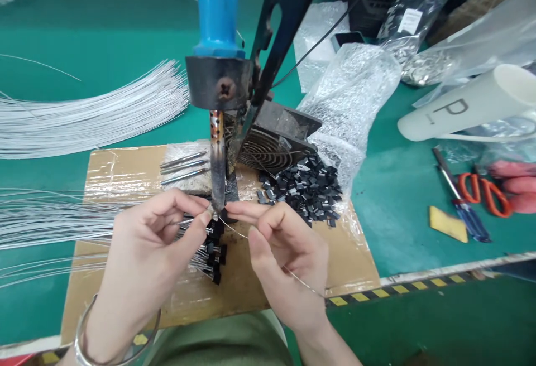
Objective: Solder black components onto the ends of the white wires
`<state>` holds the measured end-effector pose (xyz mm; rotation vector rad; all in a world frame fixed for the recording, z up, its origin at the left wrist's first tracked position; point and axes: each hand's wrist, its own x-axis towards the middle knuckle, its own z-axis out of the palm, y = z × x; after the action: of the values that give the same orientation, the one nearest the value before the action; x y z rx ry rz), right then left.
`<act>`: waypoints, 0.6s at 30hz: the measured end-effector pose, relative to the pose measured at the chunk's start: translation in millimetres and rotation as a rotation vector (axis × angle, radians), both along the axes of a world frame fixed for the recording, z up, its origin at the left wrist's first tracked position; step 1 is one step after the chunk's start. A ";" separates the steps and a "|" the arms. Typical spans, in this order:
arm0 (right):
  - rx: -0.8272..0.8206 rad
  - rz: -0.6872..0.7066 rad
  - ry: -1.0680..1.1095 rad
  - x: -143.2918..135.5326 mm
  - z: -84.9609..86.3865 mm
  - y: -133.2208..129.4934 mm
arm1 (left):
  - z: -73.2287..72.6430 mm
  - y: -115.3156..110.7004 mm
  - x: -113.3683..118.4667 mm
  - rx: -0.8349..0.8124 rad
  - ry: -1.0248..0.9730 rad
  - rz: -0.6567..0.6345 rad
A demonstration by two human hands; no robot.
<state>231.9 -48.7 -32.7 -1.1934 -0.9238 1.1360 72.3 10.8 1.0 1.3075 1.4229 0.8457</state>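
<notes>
Glossy blue plastic iron handle (218,9); matt brown cardboard sheet (125,176).

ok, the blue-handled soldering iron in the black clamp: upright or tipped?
Upright. The blue-handled soldering iron hangs vertically in the black clamp, tip down between the left hand and right hand.

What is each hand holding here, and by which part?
Left hand pinches a small black part by its wire end under the soldering iron tip. Right hand pinches a thin wire near its tip.
</notes>
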 end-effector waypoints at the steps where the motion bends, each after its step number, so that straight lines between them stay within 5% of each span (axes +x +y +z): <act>1: 0.002 0.001 0.003 0.1 0.3 0.3 | 0.5 0.4 0.3 -0.002 -0.007 0.001; 18: 0.014 -0.025 0.004 -1.1 3.4 1.6 | -0.3 -0.1 -2.0 0.010 0.006 0.008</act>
<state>230.8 -47.1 -29.3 -1.1877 -0.9107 1.1100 70.2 10.7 0.7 1.3144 1.4309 0.8557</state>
